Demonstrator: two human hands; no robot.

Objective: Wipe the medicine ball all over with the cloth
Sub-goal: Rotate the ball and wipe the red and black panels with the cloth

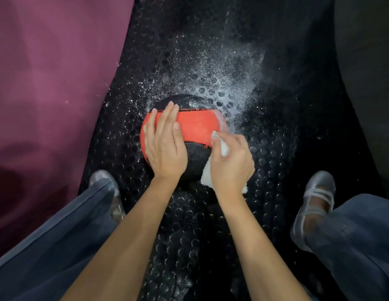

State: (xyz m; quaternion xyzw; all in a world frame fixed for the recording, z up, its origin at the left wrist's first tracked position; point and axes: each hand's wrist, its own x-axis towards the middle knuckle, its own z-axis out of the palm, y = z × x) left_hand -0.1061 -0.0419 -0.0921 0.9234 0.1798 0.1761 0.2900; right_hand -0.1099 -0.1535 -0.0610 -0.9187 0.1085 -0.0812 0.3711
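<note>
resting on the studded floor mat [276, 170], the medicine ball [195, 124] is steadied by the flat, open left hand [165, 146]; the right hand [231, 161] grips the cloth [207, 177]. it may roll, leaving its underside and the powdery far side unwiped.

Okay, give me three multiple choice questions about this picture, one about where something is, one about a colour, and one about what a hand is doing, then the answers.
1. Where does the medicine ball rest?
A. on the black studded mat
B. on the person's lap
C. on a shelf

2. What colour is the ball's wide band?
A. green
B. orange-red
C. yellow

3. What is the left hand doing?
A. gripping the cloth
B. hanging idle
C. lying flat on the ball

Answers:
1. A, the studded mat lies all around it.
2. B, the band runs between black sections.
3. C, its fingers are straight on the ball, while the right hand holds the white cloth.
</note>
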